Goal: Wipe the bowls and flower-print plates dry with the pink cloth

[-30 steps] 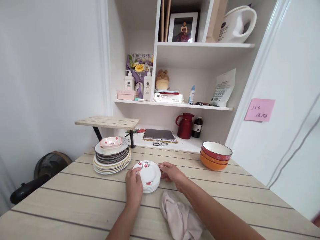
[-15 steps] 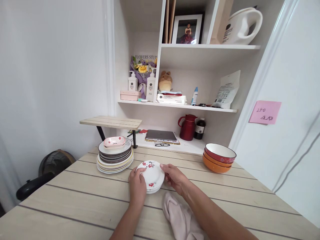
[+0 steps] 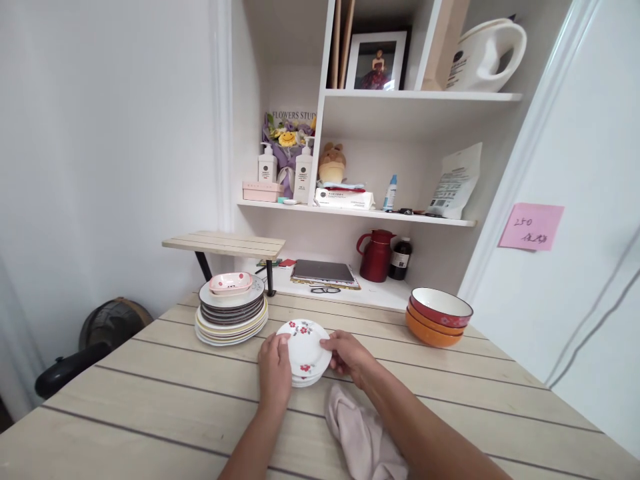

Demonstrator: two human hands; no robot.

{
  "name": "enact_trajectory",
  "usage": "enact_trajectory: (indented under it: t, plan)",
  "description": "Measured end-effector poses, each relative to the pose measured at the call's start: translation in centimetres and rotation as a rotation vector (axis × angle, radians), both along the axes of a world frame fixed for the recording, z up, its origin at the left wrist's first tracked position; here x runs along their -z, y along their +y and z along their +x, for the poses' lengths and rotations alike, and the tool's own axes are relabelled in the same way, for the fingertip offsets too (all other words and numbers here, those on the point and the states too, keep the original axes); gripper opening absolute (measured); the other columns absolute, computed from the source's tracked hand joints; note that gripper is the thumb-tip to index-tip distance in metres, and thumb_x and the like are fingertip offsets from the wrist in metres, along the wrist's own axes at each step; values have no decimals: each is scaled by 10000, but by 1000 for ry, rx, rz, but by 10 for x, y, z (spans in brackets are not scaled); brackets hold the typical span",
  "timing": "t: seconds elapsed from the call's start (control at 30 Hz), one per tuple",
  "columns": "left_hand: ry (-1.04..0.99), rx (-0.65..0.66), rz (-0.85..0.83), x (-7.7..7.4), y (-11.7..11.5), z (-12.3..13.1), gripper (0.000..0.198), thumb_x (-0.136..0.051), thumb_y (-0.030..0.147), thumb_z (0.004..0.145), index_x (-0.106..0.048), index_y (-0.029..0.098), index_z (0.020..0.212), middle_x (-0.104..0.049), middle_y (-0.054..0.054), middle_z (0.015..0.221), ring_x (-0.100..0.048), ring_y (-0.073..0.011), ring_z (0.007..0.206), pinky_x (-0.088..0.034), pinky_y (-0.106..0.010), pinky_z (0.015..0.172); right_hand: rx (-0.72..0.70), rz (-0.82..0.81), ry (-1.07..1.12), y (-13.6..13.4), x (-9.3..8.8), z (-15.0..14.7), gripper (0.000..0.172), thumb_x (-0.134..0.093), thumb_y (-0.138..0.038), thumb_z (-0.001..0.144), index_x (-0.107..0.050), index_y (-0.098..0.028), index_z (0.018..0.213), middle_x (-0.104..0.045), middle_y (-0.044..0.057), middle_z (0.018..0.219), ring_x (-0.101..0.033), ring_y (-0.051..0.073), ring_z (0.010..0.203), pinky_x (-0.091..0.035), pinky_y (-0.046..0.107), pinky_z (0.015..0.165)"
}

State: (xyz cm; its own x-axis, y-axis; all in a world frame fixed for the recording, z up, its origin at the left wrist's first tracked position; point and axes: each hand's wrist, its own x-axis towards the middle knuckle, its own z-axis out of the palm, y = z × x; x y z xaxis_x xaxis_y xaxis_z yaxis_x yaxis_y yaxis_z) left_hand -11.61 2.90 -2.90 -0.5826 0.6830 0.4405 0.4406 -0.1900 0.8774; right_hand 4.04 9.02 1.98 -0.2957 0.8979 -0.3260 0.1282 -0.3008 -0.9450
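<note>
Small white plates with red flowers sit in a short stack near the middle of the table. The top plate (image 3: 307,350) is slightly raised at its right side and shifted over the plates (image 3: 306,383) beneath it. My right hand (image 3: 347,357) pinches its right rim, thumb on top and fingers under the edge. Against the left side of the stack, my left hand (image 3: 275,363) curls its fingers round the rims; its fingertips are partly hidden. A crumpled pale pink cloth (image 3: 363,437) lies below my right wrist.
Larger plates (image 3: 233,323), topped by a pink dish (image 3: 230,284), are piled at the left beside a small raised shelf (image 3: 225,245). Stacked orange and red bowls (image 3: 435,327) stand at the right. Behind are a laptop (image 3: 323,271), glasses (image 3: 325,290) and a red jug (image 3: 376,257).
The top plate has shifted slightly right and its right side has come up in my right hand. My left hand stays at the stack, its thumb drawn back a little.
</note>
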Motion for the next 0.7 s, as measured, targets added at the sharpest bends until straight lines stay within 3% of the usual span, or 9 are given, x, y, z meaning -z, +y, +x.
enact_trajectory:
  t: [0.27, 0.47, 0.63, 0.7]
  plan:
    - [-132, 15, 11, -1, -2, 1, 447, -362, 511, 878, -669, 195, 947, -689, -137, 1045, -612, -292, 1058, -451, -461, 980, -13, 30, 16, -1, 5, 1, 122, -565, -215, 869, -470, -205, 793, -571, -37, 477, -493, 83, 342, -301, 140, 336]
    - [-286, -101, 14, 4, -2, -1, 495, -305, 510, 918, -511, 160, 1201, -622, -162, 1201, -592, -251, 1133, -464, -401, 971, -32, 38, 15, -2, 7, 3, 123, -542, -250, 889, -475, -201, 799, -590, -15, 467, -532, 105, 351, -345, 150, 346]
    - [-307, -88, -17, 2, -4, -3, 438, -367, 540, 888, -606, 181, 967, -680, -137, 1054, -610, -274, 1065, -454, -429, 981, -52, 63, 9, -2, 12, 5, 111, -525, -265, 891, -481, -200, 813, -610, -4, 493, -560, 107, 381, -364, 149, 364]
    - [-308, -81, -30, 0, -5, -2, 462, -373, 549, 882, -622, 171, 971, -668, -156, 1117, -588, -283, 1122, -425, -435, 1022, -54, 84, -4, -2, 13, 4, 107, -508, -260, 891, -469, -205, 809, -612, -8, 499, -563, 107, 387, -367, 151, 366]
